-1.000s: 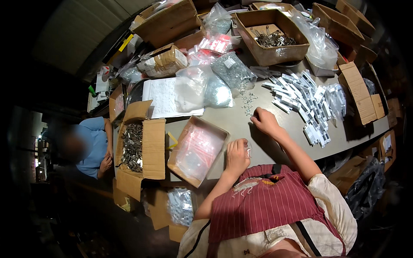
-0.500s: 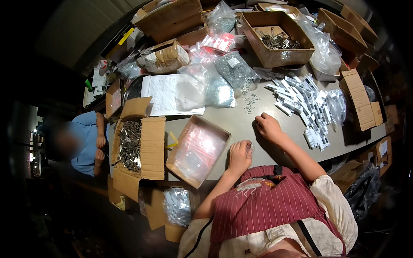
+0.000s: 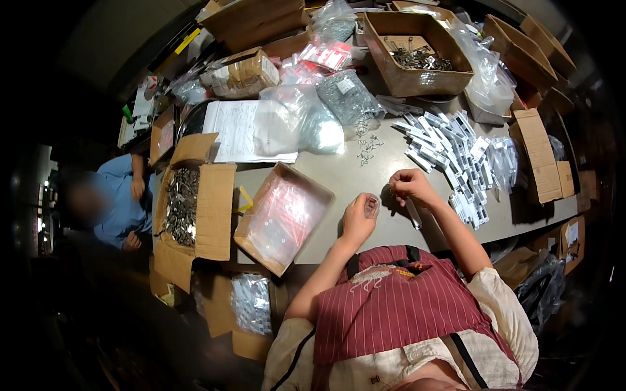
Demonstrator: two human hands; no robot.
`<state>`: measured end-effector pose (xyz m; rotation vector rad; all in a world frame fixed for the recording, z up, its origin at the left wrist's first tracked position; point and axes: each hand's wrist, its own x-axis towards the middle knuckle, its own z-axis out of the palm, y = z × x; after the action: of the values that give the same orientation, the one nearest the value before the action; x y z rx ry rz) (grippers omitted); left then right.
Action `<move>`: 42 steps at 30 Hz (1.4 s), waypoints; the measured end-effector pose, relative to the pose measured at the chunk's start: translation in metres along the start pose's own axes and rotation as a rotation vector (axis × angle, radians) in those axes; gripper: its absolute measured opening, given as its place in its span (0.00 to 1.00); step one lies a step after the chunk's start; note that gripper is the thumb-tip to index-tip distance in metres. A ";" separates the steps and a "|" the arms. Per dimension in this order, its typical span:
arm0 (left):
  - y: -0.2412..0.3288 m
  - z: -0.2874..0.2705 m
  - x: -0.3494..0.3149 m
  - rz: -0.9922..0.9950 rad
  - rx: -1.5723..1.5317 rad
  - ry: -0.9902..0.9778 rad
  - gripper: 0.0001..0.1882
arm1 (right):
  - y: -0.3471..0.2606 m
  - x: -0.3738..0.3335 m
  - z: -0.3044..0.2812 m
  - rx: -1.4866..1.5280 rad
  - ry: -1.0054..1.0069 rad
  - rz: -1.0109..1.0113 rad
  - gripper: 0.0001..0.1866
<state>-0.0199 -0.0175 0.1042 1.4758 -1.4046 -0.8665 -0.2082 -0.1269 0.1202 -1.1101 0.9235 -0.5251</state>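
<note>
My left hand [image 3: 358,223] is curled closed near the table's front edge, with a small piece of clear plastic [image 3: 372,207], seemingly a little bag, in its fingers. To its right, my right hand [image 3: 415,187] has thumb and fingers pinched together; anything between the tips is too small to make out. Below that hand shows a narrow whitish strip [image 3: 413,215]; whether it is held or lies on the table I cannot tell. Loose small screws [image 3: 369,150] lie beyond my hands. A heap of grey-white slim parts [image 3: 450,156] covers the table to the right.
Left of my hands stands a shallow carton [image 3: 261,257] of clear and red plastic bags. Beside it is an open box [image 3: 216,212] of dark metal pieces. Farther back are papers [image 3: 228,127], bags of hardware [image 3: 349,98] and a carton [image 3: 424,81] of metal parts. Another person [image 3: 120,195] sits left.
My right hand has lifted and turned into a pinch, and the whitish strip now shows below it. The left hand still holds the clear plastic. The whole view has shifted slightly.
</note>
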 end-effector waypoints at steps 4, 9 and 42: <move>0.000 0.008 0.006 -0.006 -0.007 -0.039 0.15 | -0.017 -0.015 0.005 0.051 -0.164 0.006 0.07; -0.003 0.016 0.004 -0.139 -0.015 -0.055 0.15 | -0.023 -0.013 0.011 -0.368 -0.026 -0.108 0.10; -0.024 0.019 -0.007 -0.073 -0.147 -0.079 0.16 | -0.018 -0.035 0.030 -0.809 -0.083 -0.711 0.11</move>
<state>-0.0301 -0.0142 0.0745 1.4018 -1.3208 -1.0612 -0.2009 -0.0918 0.1541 -2.2134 0.6478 -0.6871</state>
